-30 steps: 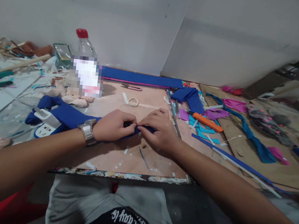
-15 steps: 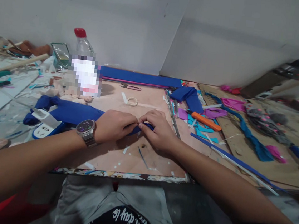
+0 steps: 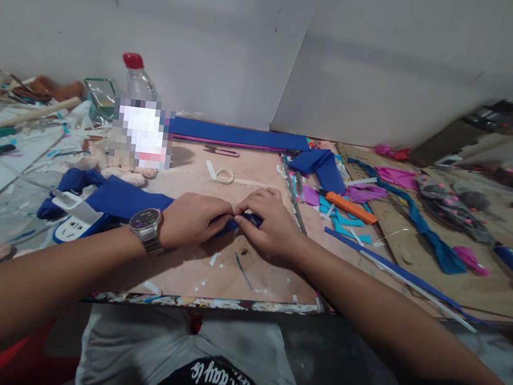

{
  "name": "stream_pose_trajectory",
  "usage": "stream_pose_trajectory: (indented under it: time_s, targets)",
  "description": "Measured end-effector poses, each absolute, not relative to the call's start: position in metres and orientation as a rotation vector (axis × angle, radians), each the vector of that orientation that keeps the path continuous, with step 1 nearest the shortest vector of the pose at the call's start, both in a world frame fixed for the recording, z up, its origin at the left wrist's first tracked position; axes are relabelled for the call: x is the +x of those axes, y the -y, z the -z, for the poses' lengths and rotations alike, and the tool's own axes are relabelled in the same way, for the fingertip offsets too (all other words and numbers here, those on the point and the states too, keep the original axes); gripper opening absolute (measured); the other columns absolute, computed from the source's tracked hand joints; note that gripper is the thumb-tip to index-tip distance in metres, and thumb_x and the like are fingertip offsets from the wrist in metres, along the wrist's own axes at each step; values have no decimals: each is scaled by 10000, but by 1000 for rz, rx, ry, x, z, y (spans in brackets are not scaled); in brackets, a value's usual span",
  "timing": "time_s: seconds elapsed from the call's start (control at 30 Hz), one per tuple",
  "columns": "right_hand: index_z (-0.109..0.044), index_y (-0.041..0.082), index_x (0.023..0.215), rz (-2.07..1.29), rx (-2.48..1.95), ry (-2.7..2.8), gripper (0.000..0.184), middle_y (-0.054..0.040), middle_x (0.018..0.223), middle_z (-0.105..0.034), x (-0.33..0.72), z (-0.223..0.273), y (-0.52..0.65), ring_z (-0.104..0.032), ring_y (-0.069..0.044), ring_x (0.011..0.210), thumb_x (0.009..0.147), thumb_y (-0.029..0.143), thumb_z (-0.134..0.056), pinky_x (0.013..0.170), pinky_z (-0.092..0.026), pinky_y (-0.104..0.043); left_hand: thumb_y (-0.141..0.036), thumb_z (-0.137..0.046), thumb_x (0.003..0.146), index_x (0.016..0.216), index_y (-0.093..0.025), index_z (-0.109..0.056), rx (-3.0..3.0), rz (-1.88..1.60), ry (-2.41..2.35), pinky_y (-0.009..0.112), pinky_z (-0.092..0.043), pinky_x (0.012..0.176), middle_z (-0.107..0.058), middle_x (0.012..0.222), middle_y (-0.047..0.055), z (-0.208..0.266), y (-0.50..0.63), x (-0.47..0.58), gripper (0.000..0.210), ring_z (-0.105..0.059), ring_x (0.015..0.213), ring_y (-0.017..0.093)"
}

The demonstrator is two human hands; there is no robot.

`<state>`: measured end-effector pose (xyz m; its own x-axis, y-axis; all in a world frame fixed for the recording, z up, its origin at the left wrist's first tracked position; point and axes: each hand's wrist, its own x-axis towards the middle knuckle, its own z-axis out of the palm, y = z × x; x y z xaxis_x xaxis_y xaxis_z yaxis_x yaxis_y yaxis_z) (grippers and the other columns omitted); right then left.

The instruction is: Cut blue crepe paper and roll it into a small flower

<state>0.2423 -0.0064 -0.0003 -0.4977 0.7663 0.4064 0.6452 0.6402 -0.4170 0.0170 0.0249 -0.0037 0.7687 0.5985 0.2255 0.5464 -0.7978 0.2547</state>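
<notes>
Both hands meet over the middle of the work board (image 3: pixel 269 280), with their fingertips close together. A blue fabric strip (image 3: pixel 130 198) runs in from the left and passes under my left hand (image 3: pixel 198 218), whose fingers are pinched on it. My right hand (image 3: pixel 268 221) has its thumb and fingers closed on the strip's right end, which shows between them. Part of the strip is hidden by the hands. Just beyond them lie a roll of pale tape (image 3: pixel 224 176) and pink-handled thread snips (image 3: pixel 220 151).
Folded blue fabric (image 3: pixel 239 135) lies along the wall. A red-capped bottle (image 3: pixel 133 61) stands behind a blurred bright screen (image 3: pixel 143 133). On the left sits a white-and-blue power strip (image 3: pixel 78 221). An orange cutter (image 3: pixel 350 207) rests among scraps at right, near a narrow blue strip (image 3: pixel 391 266).
The camera view has shifted slightly. Both hands stay at nearly the same place on the strip, with only a small change in the fingers.
</notes>
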Motion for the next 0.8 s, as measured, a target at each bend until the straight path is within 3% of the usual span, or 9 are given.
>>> stream_pose_trajectory:
  time_s: [0.4, 0.8]
  targets:
    - [-653, 212, 880, -292, -1099, 2276, 36, -42, 884, -727, 244, 2, 3, -632, -233, 907, 899, 230, -629, 950, -359, -427, -282, -496, 962, 1026, -203, -725, 2730, -480, -918, 319, -431, 685, -766, 901, 48, 0, -27, 13, 251, -684, 780, 214]
    - [-658, 199, 881, -302, -1122, 2271, 37, -47, 891, -732, 246, 5, -2, -645, -228, 902, 883, 202, -621, 972, -353, -432, -239, -504, 875, 937, -193, -749, 2648, -465, -1042, 325, -432, 689, -758, 822, 63, -5, -29, 12, 257, -666, 735, 227]
